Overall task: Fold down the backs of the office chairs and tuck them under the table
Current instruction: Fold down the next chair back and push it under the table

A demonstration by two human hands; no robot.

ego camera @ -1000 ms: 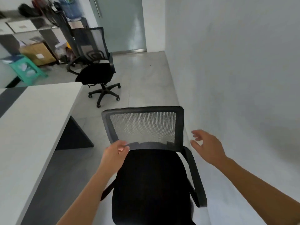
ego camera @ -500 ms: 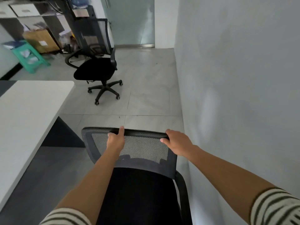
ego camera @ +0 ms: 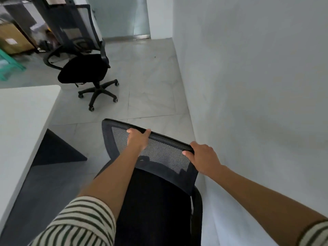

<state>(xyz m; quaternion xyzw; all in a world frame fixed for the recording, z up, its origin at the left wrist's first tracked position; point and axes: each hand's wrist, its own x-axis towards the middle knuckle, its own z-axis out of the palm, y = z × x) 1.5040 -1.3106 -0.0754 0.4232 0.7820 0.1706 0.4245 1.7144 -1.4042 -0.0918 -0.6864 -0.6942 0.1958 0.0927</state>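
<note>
A black office chair stands right below me, its mesh back [ego camera: 159, 153] upright and leaning away from me above the black seat [ego camera: 156, 206]. My left hand [ego camera: 137, 139] grips the top rim of the back near its left side. My right hand [ego camera: 202, 157] grips the same rim at its right corner. A second black office chair [ego camera: 83, 68] with its back upright stands further off on the floor, to the left. The white table [ego camera: 23, 125] runs along the left, with its dark leg panel [ego camera: 56, 150] beneath.
A white wall [ego camera: 257, 103] rises close on the right, next to the near chair's armrest [ego camera: 197, 206]. Shelves, a cardboard box [ego camera: 12, 39] and a green stool [ego camera: 7, 64] crowd the far left. Grey tiled floor [ego camera: 150, 86] lies between the two chairs.
My left hand left the base of the chair back and took the top rim. My right hand came in from the air and gripped the rim's right corner. The view shifted left.
</note>
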